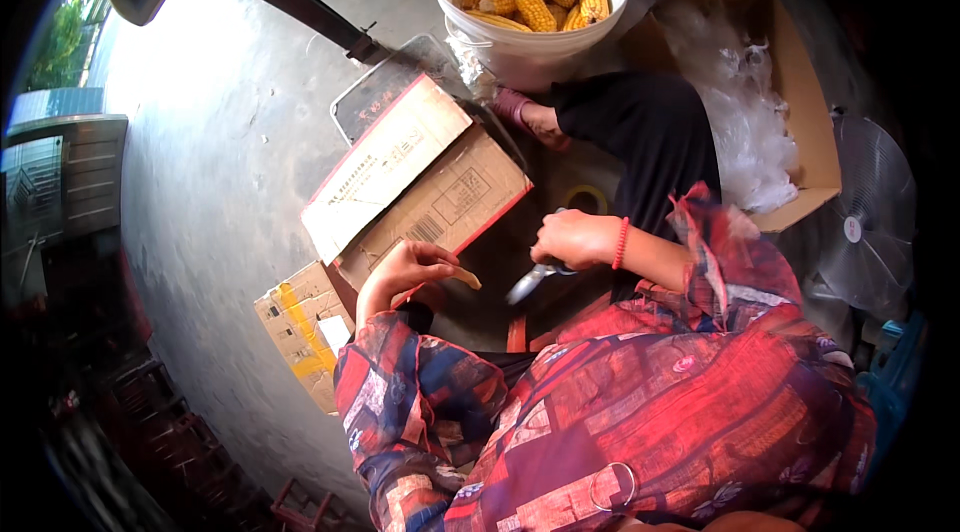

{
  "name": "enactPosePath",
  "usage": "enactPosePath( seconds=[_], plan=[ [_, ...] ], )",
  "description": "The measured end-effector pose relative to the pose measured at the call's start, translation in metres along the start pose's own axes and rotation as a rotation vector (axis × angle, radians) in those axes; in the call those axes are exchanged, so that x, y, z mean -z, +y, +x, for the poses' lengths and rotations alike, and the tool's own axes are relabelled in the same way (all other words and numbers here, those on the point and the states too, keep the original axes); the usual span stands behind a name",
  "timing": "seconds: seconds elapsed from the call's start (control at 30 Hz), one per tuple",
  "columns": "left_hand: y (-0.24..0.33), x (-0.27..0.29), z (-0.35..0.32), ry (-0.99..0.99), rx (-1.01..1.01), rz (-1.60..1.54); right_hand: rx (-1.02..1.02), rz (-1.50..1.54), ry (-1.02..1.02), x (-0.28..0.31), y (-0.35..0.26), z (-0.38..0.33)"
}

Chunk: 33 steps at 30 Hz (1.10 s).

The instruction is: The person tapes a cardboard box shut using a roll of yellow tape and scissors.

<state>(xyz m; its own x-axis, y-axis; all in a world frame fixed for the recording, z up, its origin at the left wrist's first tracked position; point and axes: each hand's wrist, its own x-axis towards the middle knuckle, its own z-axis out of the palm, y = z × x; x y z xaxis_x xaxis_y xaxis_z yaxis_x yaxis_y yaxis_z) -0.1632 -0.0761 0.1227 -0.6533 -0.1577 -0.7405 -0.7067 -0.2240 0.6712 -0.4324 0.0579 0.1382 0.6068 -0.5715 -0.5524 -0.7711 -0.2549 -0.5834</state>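
Note:
My left hand (405, 272) is closed, its thumb and fingers pinching a small tan strip (466, 278) that sticks out toward the middle. Facing it, my right hand (578, 237), with a red bead bracelet on the wrist, grips a pair of scissors (533, 282). Their pale metal blades point down and left, slightly blurred, and most of the handle is hidden by the fingers. The strip and the blades are apart. Just beyond my left hand lies a brown cardboard box (440, 207) with its lighter flap (388, 167) folded out.
A white bucket (530, 57) of yellow corn cobs (540, 7) stands at the far side. Right of my leg, an open carton (805, 112) holds clear plastic bags (735, 102). Flattened cardboard (305, 332) lies at left. A platform scale (395, 82) and a yellow ring (590, 197) are beyond.

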Motion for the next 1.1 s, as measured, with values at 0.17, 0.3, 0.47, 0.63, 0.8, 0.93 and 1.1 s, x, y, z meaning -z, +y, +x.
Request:
enactPosePath(
  seconds=[0.17, 0.3, 0.47, 0.63, 0.8, 0.93, 1.1],
  plan=[
    [-0.007, -0.004, 0.008, 0.099, -0.014, -0.047, -0.066, -0.285, -0.27, -0.06, 0.003, 0.032],
    [-0.005, -0.007, -0.006, 0.151, -0.012, 0.04, -0.113, -0.349, -0.186, -0.116, 0.011, 0.071],
    [0.005, -0.007, 0.006, 0.131, -0.045, 0.124, -0.183, -0.381, -0.044, -0.17, 0.042, 0.087],
    [-0.004, -0.001, 0.002, 0.232, -0.077, 0.088, -0.184, -0.413, -0.169, -0.164, 0.04, 0.102],
    [0.009, 0.0, 0.009, 0.286, -0.073, 0.137, -0.22, -0.403, -0.246, -0.168, 0.043, 0.094],
    [0.006, -0.001, 0.001, 0.322, -0.097, 0.069, -0.187, -0.427, -0.278, -0.17, 0.044, 0.107],
    [0.004, -0.001, 0.008, 0.31, -0.083, 0.071, -0.205, -0.426, -0.353, -0.178, 0.054, 0.097]
  ],
)
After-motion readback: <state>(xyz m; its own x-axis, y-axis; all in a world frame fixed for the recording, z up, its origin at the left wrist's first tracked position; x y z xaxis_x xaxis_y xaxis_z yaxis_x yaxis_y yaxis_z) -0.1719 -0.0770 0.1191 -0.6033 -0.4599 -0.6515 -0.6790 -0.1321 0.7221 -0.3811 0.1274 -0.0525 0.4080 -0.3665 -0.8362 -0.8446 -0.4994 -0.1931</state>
